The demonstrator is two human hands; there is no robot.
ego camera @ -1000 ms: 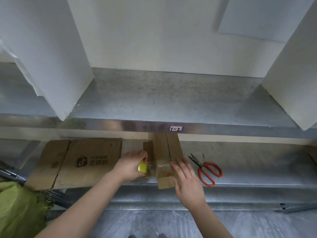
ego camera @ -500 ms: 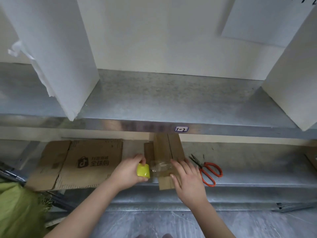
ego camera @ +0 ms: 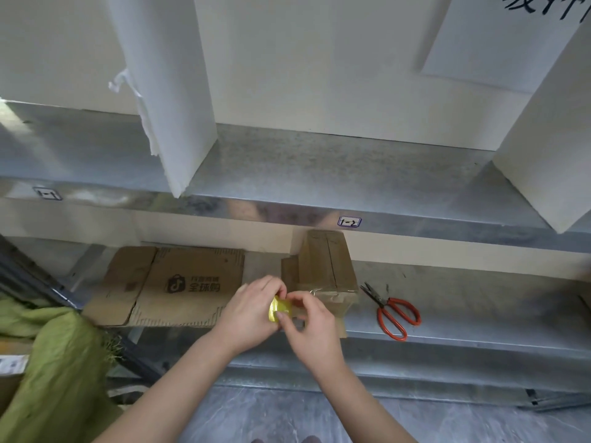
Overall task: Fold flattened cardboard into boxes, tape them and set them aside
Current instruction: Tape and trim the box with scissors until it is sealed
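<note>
Yellow tape roll (ego camera: pixel 280 310), brown cardboard sheet (ego camera: pixel 179 284) (dark printed logo), red-handled scissors (ego camera: pixel 395 316), green cloth (ego camera: pixel 60 362).

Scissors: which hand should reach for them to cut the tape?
Right. The scissors lie on the shelf to the right of the box, on the side of the right hand, with nothing between. The left hand grips the yellow tape roll and would have to cross over.

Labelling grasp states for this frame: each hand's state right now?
Left hand: grips the small yellow roll of clear tape.
Right hand: thumb and forefinger pinch the same roll; tape end not discernible.
</note>
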